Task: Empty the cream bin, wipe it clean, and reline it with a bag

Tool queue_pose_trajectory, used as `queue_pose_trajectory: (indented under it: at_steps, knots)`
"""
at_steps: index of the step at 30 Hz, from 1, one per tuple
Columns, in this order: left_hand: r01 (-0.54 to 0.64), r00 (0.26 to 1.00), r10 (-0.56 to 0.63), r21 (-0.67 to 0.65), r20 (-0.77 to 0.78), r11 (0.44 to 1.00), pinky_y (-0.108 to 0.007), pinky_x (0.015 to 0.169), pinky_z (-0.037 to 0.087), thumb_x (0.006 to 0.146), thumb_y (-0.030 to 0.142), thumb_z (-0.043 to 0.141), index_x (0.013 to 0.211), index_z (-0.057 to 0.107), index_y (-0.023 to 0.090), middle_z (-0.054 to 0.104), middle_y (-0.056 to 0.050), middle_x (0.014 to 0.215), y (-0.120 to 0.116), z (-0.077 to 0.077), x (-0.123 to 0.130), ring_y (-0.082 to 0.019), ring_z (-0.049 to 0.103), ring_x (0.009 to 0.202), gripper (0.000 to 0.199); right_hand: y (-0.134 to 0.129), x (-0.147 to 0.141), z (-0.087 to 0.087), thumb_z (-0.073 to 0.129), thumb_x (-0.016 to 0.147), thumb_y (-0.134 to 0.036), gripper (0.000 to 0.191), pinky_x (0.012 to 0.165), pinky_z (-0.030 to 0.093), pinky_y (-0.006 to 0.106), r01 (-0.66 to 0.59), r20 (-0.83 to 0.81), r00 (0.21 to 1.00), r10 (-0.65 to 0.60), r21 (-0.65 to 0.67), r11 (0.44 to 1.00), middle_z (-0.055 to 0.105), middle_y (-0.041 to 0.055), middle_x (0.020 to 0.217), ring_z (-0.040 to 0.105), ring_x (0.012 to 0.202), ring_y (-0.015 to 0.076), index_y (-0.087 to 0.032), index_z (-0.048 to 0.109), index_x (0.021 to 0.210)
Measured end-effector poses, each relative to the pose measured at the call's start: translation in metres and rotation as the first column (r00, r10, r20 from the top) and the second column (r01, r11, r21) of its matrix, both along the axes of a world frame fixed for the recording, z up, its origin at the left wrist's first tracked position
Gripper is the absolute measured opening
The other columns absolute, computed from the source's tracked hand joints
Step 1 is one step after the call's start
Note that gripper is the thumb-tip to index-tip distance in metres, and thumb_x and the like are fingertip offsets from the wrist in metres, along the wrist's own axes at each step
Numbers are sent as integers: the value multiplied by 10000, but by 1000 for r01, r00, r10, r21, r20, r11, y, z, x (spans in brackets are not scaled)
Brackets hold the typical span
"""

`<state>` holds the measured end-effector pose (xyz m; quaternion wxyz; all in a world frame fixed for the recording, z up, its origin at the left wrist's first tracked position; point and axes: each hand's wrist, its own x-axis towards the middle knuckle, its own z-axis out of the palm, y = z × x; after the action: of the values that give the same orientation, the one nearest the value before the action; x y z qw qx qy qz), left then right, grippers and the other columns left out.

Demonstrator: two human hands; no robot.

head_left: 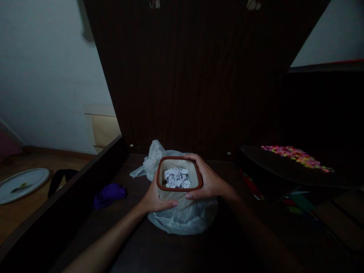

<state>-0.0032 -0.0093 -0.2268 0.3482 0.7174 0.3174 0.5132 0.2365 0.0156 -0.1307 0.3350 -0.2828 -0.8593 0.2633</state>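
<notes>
Between my two hands is a small bin (179, 189) with a brown rim and rounded corners. Crumpled white paper (176, 177) lies inside it. My left hand (156, 199) grips the bin's left side, its thumb along the front wall. On the right, my right hand (206, 180) wraps around the rim and side, thumb at the front. A thin, whitish translucent plastic bag (184, 220) spreads around and below the bin, with a bunched part behind it at the left. The bin's base is hidden.
A purple cloth (110, 195) lies on the dark wooden surface (136, 246) to the left, beside a raised side board (65, 204). A tall dark panel (182, 76) stands behind. Multicoloured small items (297, 156) rest on a dark shelf at right. A white oval tray (34, 176) is on the floor.
</notes>
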Motion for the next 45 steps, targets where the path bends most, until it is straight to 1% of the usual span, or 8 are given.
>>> queue_pose_trajectory:
  at_steps: [2, 10, 21, 27, 32, 36, 41, 45]
  knots:
    - [-1, 999, 1, -19, -36, 1000, -688, 1169, 305, 597, 545, 885, 1331, 535, 119, 593, -207, 1340, -1, 1, -1, -442, 501, 1331, 918, 0, -1, -5, 913, 530, -541, 1032, 1109, 384, 493, -12, -55, 998, 12, -8, 1000, 443, 130, 1410, 472, 1315, 341, -261, 374, 1364]
    - [-17, 998, 16, -19, -58, 1000, -676, 1180, 311, 598, 545, 883, 1423, 468, 140, 589, -202, 1359, -2, 4, -3, -432, 476, 1368, 1008, 1, -6, -16, 906, 536, -523, 935, 1102, 386, 505, -50, -193, 980, 47, -12, 999, 446, 108, 1369, 471, 1305, 335, -277, 415, 1292]
    - [28, 997, -31, -42, -71, 999, -698, 1173, 296, 604, 535, 879, 1173, 641, 129, 646, -198, 1261, -3, 6, -3, -434, 517, 1315, 738, -1, -10, -23, 890, 537, -560, 890, 1093, 392, 510, -31, -255, 967, 22, -32, 999, 455, 107, 1351, 493, 1264, 336, -271, 450, 1254]
    - [83, 996, -84, -103, -8, 991, -605, 1134, 421, 600, 537, 889, 1366, 510, 141, 675, -171, 1201, -5, 9, 0, -399, 558, 1287, 941, -5, -14, -16, 841, 590, -608, 811, 1019, 457, 482, -123, -390, 921, 25, -229, 966, 461, 111, 1368, 536, 1228, 333, -268, 446, 1212]
    - [97, 995, -96, -106, 15, 990, -610, 1106, 454, 601, 579, 873, 1462, 416, 161, 622, -193, 1315, -7, 15, 4, -415, 566, 1267, 1061, -11, -17, -8, 845, 584, -554, 812, 995, 469, 483, -182, -450, 893, 17, -326, 928, 522, 96, 1290, 573, 1169, 327, -283, 408, 1212]
    - [57, 998, -56, -97, 4, 994, -619, 1150, 410, 580, 619, 870, 1488, 390, 172, 600, -183, 1356, -8, 17, 4, -423, 517, 1325, 1120, -11, -15, -5, 799, 605, -577, 767, 976, 480, 489, -202, -465, 885, -3, -390, 899, 585, 75, 1169, 611, 1102, 324, -283, 426, 1207]
    - [36, 999, -35, -79, 11, 996, -634, 1177, 362, 569, 627, 876, 1532, 305, 186, 520, -194, 1443, -6, 10, 3, -415, 472, 1377, 1203, -3, -7, -7, 698, 654, -667, 773, 1002, 477, 499, -160, -524, 850, -55, -356, 921, 573, 96, 1281, 587, 1187, 347, -272, 452, 1271]
    - [28, 1000, -28, -60, 7, 998, -632, 1183, 352, 564, 625, 882, 1560, 237, 196, 519, -190, 1435, -5, 4, 2, -416, 485, 1363, 1261, 4, 10, -4, 706, 679, -658, 768, 1138, 376, 520, -24, -509, 855, -99, -229, 973, 524, 92, 1390, 497, 1327, 351, -282, 469, 1306]
